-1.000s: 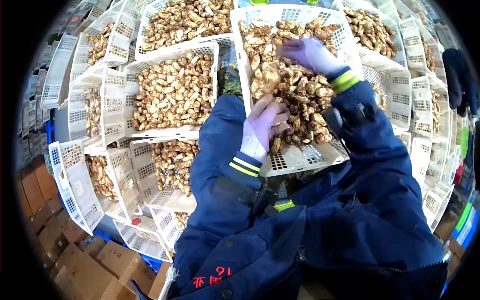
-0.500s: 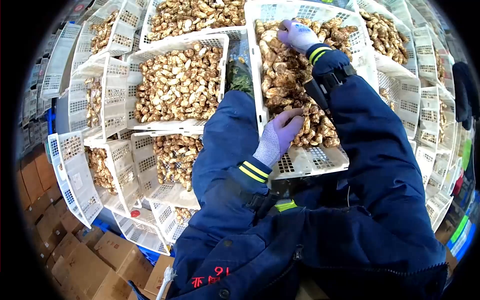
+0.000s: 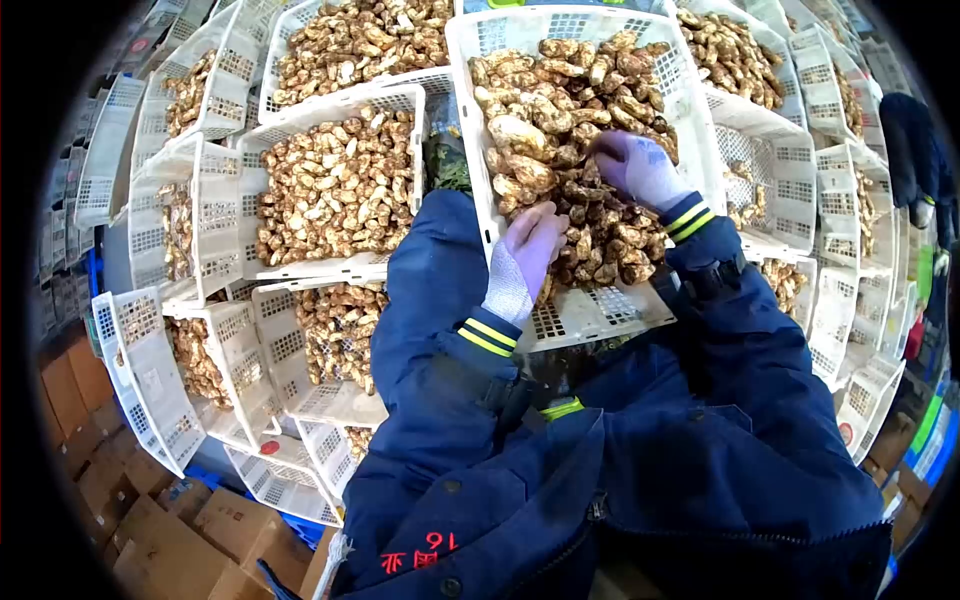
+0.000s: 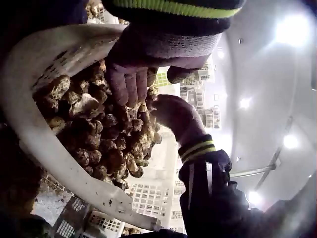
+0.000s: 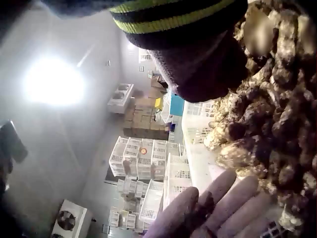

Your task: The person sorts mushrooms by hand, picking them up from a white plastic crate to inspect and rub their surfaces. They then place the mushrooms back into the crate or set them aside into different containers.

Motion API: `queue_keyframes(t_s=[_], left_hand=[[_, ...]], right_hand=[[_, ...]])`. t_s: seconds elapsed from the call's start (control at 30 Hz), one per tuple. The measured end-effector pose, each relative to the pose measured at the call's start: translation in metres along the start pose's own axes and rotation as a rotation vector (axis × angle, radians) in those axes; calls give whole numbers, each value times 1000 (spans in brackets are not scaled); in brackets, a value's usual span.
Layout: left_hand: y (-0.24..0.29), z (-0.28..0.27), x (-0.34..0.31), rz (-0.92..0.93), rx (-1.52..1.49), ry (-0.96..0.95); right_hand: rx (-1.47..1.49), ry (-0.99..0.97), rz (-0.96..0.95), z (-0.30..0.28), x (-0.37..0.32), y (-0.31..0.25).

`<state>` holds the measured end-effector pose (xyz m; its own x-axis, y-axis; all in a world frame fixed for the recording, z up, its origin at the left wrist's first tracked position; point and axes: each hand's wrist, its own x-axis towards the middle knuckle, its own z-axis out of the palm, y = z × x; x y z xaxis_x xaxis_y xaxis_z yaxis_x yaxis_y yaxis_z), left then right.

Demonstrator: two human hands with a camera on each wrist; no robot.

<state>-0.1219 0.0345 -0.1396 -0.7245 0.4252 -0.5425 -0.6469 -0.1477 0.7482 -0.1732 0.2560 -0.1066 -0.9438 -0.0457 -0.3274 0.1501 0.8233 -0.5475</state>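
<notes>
In the head view, a white perforated crate (image 3: 707, 120) tilts toward the person, heaped with brown-and-cream mushrooms (image 3: 560, 110). The left hand (image 3: 528, 248), in a purple-and-white glove, is at the crate's near left, fingertips at the pile. Its fingers (image 4: 130, 87) lie fairly straight against the mushrooms in the left wrist view. Farther right, the gloved right hand (image 3: 642, 170) reaches down with bent fingers onto darker mushrooms; its fingertips are hidden, so I cannot tell whether it grips one. Larger, paler mushrooms (image 3: 520, 135) lie along the crate's left side.
More mushroom crates surround the work: one at left (image 3: 335, 190), one below it (image 3: 340, 330), and others at right (image 3: 770, 180). Cardboard boxes (image 3: 190, 540) sit at lower left. The person's knee, in dark blue, stands between the crates.
The right hand swept over the pile, reached to the crate's far left, then came back toward its near middle. The left hand's fingers, spread half a second ago, now lie closer together.
</notes>
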Motion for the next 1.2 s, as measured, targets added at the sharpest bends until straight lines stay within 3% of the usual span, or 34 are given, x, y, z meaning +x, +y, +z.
queue_keyframes(t_s=[0.03, 0.07, 0.13, 0.17, 0.23, 0.3, 0.37, 0.43, 0.5, 0.53, 0.57, 0.63, 0.7, 0.77, 0.83, 0.97, 1.03, 1.1, 1.13, 1.17, 1.2], left_hand=[[1, -1, 1, -2, 30, -11], [2, -2, 1, 2, 47, 25], [1, 0, 1, 6, 74, 93], [-1, 0, 3, 0, 44, 103], [1, -2, 9, -9, -14, 122], [9, 3, 5, -126, -134, 135], [21, 5, 3, -243, -289, 81], [18, -1, 3, -328, -435, -67], [17, -4, 0, -323, -661, -363], [29, 1, -5, -290, -638, -397], [40, 12, -15, -280, -605, -286], [24, 4, -7, -226, -383, -312], [23, 4, -10, -122, -294, -232], [21, 4, -9, -107, -235, -133], [24, 6, -7, -55, -273, -101], [21, 9, -4, -56, -245, 13], [17, 4, -1, -46, -244, 34], [17, 1, -2, -40, -211, 23], [21, 3, -6, 57, -182, -45], [10, -9, 6, 141, -140, -230], [20, 2, -4, 117, -174, -151]], right_hand=[[20, 226, -6, 0, 11, -4], [60, 314, -177, 8, 24, -12], [43, 271, -392, 32, 47, -35], [-81, 297, -383, 47, 56, -43], [-266, 305, -168, 61, 72, -52], [-164, 285, -176, 55, 71, -48], [255, 307, -270, 37, 55, -40], [379, 124, -255, 7, 15, -49], [216, 21, -655, -7, -17, -55], [187, -90, -741, -17, -29, -55], [318, -125, -731, -31, -33, -59], [321, 130, -379, -49, -13, -35], [71, 439, -242, -56, 53, 33], [-350, 394, 38, -54, 101, 73], [-682, 358, 124, -45, 117, 71], [-684, 336, 198, -32, 107, 57], [-420, 448, 138, -35, 93, 62], [222, 372, 197, -40, 58, 54], [375, 298, 148, -41, 37, 49], [529, 222, 102, -41, 14, 44], [812, 123, 66, -38, -10, 36]])
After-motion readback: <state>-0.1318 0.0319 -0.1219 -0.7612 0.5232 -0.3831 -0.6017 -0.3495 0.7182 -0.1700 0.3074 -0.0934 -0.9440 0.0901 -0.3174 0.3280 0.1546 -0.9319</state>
